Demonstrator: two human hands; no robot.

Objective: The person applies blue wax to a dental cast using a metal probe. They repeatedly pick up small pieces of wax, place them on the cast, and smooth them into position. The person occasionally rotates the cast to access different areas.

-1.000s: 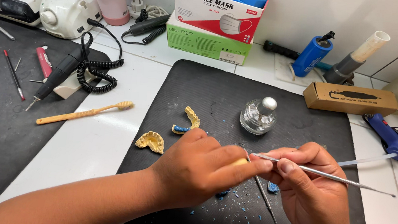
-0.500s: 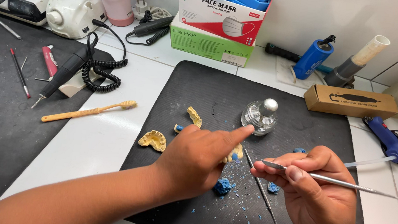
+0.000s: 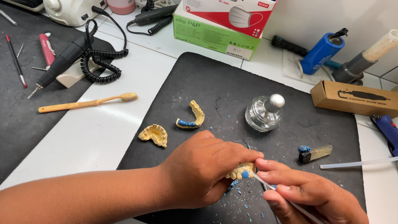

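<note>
Mostly hidden inside the left hand [image 3: 203, 170]: a small yellow dental cast [image 3: 241, 170], only its toothed edge peeking out past the fingers. Cut off at the lower right corner: the far end of the thin metal instrument [image 3: 314, 219], pinched pen-style in the right hand [image 3: 313, 206]. Hard to make out: a blue speck at the instrument's tip, right against the cast. Half a second back: left forefinger stretched out, pointing toward the glass spirit lamp [image 3: 264, 114]; now curled shut around the cast, and the two hands brought together, touching. Instrument's long axis slanting from lower right up to the left, tip toward the cast. All of it above the near part of the black mat [image 3: 220, 85], amid blue wax crumbs [image 3: 244, 207].
</note>
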